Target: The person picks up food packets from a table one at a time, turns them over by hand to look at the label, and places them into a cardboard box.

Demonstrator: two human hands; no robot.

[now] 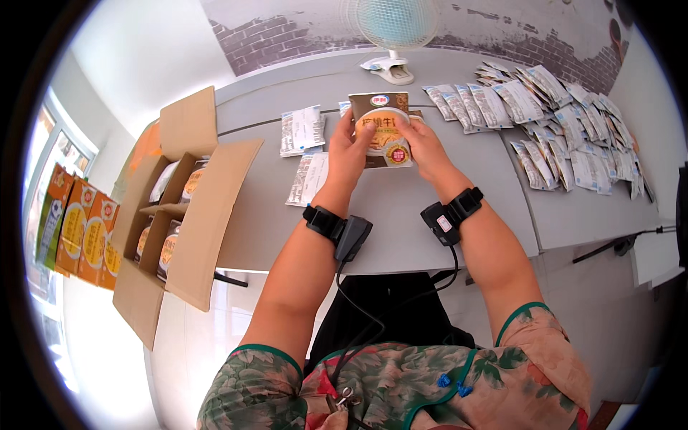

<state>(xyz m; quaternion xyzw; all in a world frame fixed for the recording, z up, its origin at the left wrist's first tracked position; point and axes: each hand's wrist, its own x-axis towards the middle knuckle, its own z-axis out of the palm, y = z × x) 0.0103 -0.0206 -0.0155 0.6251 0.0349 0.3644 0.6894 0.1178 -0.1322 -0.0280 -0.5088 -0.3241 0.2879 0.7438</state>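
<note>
A brown printed pouch (382, 141) with a picture of a bowl on it stands upright between my two hands, its front towards me. My left hand (346, 144) grips its left edge, thumb on the front. On the right edge, my right hand (428, 146) holds it the same way. Part of another brown package (416, 114) shows behind it at the right, mostly hidden. Left of my hands, white printed sachets (302, 129) lie on the grey table (269, 226), and one more white sachet (310, 177) lies nearer me, partly behind my left wrist.
An open cardboard box (207, 215) with dividers and pouches (169, 250) stands at the left. Beyond it are orange cartons (91, 231). A large pile of white sachets (575, 129) covers the table's right part. At the back stands a clip fan (396, 70). Cables hang from my wrist devices (355, 239).
</note>
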